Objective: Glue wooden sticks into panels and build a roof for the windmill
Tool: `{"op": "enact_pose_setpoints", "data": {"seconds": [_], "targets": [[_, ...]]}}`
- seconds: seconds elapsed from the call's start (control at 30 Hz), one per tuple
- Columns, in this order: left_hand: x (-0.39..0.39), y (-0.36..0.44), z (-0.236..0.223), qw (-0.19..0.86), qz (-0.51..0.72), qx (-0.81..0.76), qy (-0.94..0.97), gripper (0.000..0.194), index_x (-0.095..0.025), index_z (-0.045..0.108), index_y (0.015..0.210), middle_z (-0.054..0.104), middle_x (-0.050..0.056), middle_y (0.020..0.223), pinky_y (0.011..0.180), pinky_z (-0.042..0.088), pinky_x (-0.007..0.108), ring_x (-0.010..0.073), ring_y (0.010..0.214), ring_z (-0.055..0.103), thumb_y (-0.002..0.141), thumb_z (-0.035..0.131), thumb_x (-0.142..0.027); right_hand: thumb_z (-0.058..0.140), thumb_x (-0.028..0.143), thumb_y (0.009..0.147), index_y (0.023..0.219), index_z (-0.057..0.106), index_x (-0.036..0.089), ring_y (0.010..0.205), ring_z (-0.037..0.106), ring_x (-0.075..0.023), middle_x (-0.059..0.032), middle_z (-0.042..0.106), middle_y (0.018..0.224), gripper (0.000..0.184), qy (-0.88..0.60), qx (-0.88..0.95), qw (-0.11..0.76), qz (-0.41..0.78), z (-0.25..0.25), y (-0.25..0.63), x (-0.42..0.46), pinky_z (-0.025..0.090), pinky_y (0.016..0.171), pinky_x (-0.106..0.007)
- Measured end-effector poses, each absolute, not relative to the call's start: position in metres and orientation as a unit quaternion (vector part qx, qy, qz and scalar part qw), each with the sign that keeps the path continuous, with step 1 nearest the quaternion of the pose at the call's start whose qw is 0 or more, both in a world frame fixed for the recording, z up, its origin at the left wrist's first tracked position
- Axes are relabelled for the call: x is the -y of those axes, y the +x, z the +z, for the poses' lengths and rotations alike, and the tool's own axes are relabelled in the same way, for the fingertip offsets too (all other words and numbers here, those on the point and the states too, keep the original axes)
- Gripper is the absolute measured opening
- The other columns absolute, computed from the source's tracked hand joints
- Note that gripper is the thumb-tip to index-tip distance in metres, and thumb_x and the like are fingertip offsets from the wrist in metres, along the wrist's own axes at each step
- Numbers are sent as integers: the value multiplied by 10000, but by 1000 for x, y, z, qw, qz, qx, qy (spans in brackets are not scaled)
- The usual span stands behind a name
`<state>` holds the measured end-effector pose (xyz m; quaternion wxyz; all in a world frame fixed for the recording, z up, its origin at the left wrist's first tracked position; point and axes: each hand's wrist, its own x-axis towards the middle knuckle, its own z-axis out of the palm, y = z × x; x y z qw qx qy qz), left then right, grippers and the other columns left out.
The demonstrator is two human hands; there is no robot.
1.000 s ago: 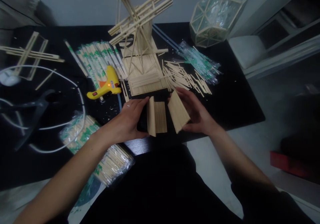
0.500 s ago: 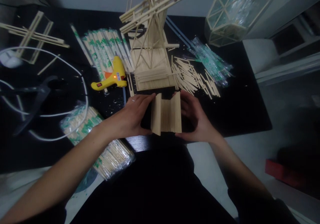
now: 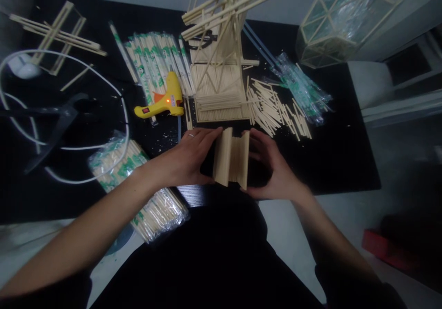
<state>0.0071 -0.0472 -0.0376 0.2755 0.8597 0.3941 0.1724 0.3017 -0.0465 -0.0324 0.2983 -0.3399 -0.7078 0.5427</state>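
Between my two hands is a small open box-like piece made of thin wooden sticks (image 3: 237,159), with two side walls and a ribbed middle. My left hand (image 3: 189,157) grips its left wall, fingertips on the top edge and thumb at the lower edge. On the opposite wall, my right hand (image 3: 272,166) holds on with curled fingers, some hidden behind the wood. Just beyond stands a windmill-like stick model (image 3: 221,88) on a slatted base. A yellow hot glue gun (image 3: 167,98), its small light glowing orange, lies to the left of that model.
Bagged chopsticks (image 3: 162,217) lie by my left forearm, and wrapped chopsticks (image 3: 152,58) behind the glue gun. Loose cut sticks (image 3: 267,108) and plastic wrappers (image 3: 305,88) are to the right. A white cable (image 3: 86,65) loops at left, near a stick cross frame (image 3: 57,37).
The stick piece has turned slightly in my hands, showing more of its left wall's outer face. The camera view has shifted, so the table's things appear further right.
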Motion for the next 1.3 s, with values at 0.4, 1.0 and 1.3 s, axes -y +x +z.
{"op": "enact_pose_setpoints", "data": {"seconds": [0.4,1.0,1.3], "targets": [[48,8,-35,289,172,-400,853,1174,-184,175,1692,439,238,1618,1227,332,658,452,1509,406,793,861,-496,965,286,648,1628,314,412,1568,350,-411,-98,314,1672,1184,-345,753,263,495,-18,298,38,469,1203,-672],[43,5,-31,265,162,-401,862,1139,-243,199,1664,503,212,1522,1162,440,670,468,1404,519,775,858,-514,941,403,709,1664,223,389,1578,307,-370,-122,307,1644,1195,-299,799,256,454,-22,295,28,431,1240,-619],[40,5,-28,262,146,-389,871,1129,-261,152,1668,482,224,1516,1109,444,757,526,1369,515,799,812,-549,918,375,722,1669,186,311,1581,311,-377,-159,316,1654,1199,-291,825,234,424,-20,292,27,344,1291,-617]]}}
